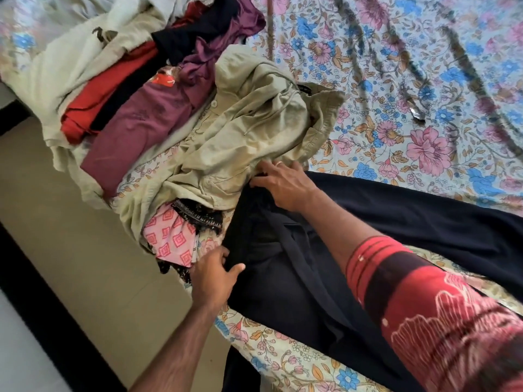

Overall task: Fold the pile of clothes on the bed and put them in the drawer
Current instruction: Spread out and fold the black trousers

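A dark navy garment [396, 222], seemingly trousers, lies spread across the floral bedsheet [424, 94]. My left hand [215, 275] grips its near waist corner, thumb on top of the cloth. My right hand [285, 185] holds the far waist corner, fingers curled into the fabric beside an olive-beige shirt [246, 128]. The pile stretches up and left: a maroon top [135, 128], a red garment [104, 100], a purple satin piece [226, 32], a cream towel [70, 63] and a pink patterned cloth [172, 241].
The bed's edge runs diagonally at the lower left, with beige floor [85, 264] beyond it. A dark belt-like strap [464, 72] lies across the sheet at the upper right. My right sleeve [438, 321] is red and patterned.
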Tool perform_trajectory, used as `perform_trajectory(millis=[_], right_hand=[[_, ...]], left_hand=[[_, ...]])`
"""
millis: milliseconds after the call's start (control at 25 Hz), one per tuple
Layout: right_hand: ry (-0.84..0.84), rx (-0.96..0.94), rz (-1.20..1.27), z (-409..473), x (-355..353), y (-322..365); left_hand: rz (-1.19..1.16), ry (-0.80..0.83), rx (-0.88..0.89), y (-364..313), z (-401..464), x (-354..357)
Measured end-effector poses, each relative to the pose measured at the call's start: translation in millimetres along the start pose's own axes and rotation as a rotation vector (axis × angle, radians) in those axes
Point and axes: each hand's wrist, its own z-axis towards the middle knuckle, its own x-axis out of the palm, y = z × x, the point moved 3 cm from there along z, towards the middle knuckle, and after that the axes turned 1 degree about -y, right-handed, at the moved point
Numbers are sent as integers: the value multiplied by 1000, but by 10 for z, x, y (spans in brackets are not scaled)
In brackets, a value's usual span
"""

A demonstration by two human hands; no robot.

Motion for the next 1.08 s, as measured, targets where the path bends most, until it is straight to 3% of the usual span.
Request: perform_trajectory(millis=[120,320,400,440,520,600,680,840,920,1080], right_hand=[[-26,63,-39,84,66,97],[-40,306,144,112,183,-69],[-14,329,167,102,195,-123],[-25,323,144,98,180,-134],[-69,288,58,105,136,-128],[-137,235,-5,136,81,-52],[-180,212,-46,194,2,1],[-92,282,-39,281,-121,-57],[6,201,-22,289,-100,61],[-28,56,95,192,66,251]], left_hand=[[-184,71,54,99,29,7],[-726,-30,-77,280,87,-364],[-816,138,-65,414,61,-434],[-789,246,-46,498,39,-448],[-483,294,-3,725,77,-455],[-3,179,51,921,214,-521],[219,113,91,1017,274,-604],[345,183,70,1186,249,-623],[334,230,76,1093,255,-543],[201,72,123,779,277,-526]])
